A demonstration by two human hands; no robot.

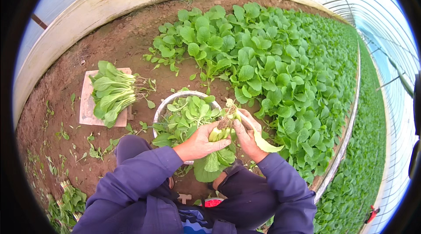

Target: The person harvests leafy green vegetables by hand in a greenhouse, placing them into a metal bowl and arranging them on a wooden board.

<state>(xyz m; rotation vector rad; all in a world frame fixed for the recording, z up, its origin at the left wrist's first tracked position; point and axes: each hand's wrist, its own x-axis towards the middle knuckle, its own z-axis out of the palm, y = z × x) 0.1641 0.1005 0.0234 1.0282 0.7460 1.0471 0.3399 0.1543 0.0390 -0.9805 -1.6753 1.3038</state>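
Observation:
My left hand (205,140) is closed around the pale stems of a bunch of leafy greens (213,163), whose leaves hang down and whose roots point up. Close beside it, my right hand (246,132) is at the root end and holds a yellowed leaf (264,142) that trails over the palm towards the wrist. Beneath and left of the hands stands a round metal basin (160,112), full of loose small greens (189,115). A pile of greens with roots (113,94) lies on a pale flat board (87,112) on the soil at the left.
Dense leafy plants (279,69) grow ahead and to the right. Tied bundles of greens (70,197) lie at the lower left. A red item in a round container (213,202) shows between my legs. Plastic sheeting (108,0) borders the soil. A person in red (372,214) is far off at lower right.

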